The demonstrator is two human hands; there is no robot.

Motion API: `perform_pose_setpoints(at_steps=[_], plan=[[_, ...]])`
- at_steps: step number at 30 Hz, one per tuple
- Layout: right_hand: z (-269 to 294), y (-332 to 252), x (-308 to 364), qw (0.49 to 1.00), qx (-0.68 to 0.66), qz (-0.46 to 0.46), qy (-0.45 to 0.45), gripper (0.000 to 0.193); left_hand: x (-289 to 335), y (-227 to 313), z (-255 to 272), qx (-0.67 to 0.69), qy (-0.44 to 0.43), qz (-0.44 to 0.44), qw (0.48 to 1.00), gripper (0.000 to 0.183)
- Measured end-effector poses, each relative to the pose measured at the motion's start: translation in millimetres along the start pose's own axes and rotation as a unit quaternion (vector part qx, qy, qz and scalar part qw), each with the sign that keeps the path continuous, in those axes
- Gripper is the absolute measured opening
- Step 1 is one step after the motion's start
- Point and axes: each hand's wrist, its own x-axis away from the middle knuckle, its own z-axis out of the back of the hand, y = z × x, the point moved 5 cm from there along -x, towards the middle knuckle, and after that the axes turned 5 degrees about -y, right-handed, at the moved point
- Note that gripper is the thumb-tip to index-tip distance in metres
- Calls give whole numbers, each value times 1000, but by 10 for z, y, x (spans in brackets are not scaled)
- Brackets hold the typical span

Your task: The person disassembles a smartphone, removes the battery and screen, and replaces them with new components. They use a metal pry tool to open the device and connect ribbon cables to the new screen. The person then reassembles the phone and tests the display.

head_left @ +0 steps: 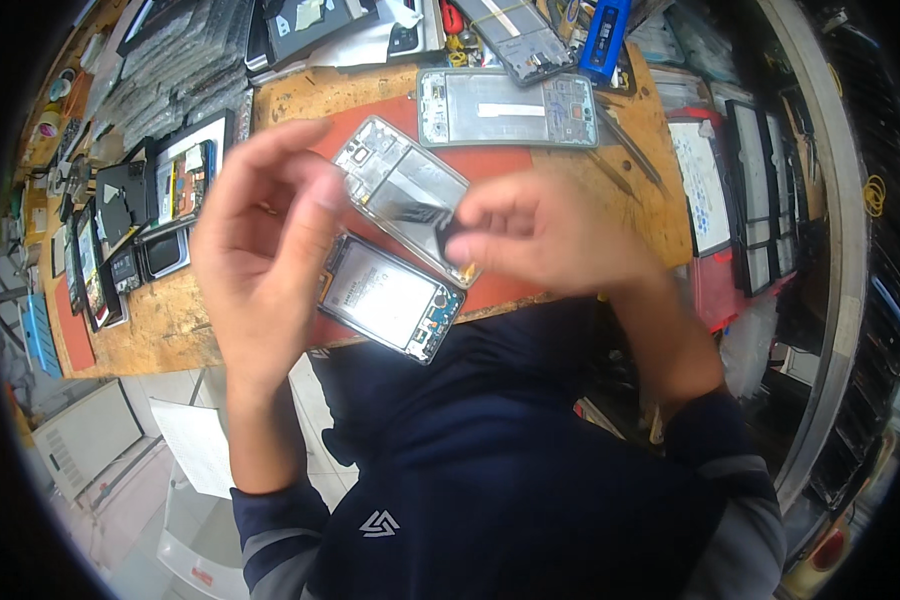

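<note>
An opened phone [380,305] is placed at the near side of the mat [485,160], its battery [362,283] and board [442,318] exposed. Just beyond the phone a clear frame [395,180] is set, its long axis slanted from far left to near right, roughly along the phone's own; whether the two are touching cannot be told. The frame's near-right end is partly covered by the right hand [550,235], held beyond the phone's right end, so the frame is stretched out leftward from that grip, to which it is the nearer. There, finger and thumb are brought close to a dark patch [425,213], but are too blurred to show whether anything is pinched. Over the phone's left end, the left hand [260,240] is held with thumb and fingers spread, nothing seen between them.
</note>
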Motion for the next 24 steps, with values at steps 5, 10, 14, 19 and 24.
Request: perform_pose_setpoints(at_steps=[5, 10, 14, 19, 24], plan=[[209, 68, -11, 999, 21, -48, -4, 7, 240, 50, -168, -283, -30, -121, 951, 11], [151, 1, -11, 970, 213, 121, 4, 25, 582, -150, -551, -386, -115, -162, 901, 26], [71, 61, 18, 955, 243, 159, 53, 27, 704, -229, -634, -446, -133, -181, 866, 36], [50, 101, 17, 953, 241, 174, 66, 24, 698, -243, -677, -483, -145, -184, 844, 38], [57, 145, 11, 950, 241, 180, 84, 20, 671, -263, -696, -495, -167, -170, 835, 39]])
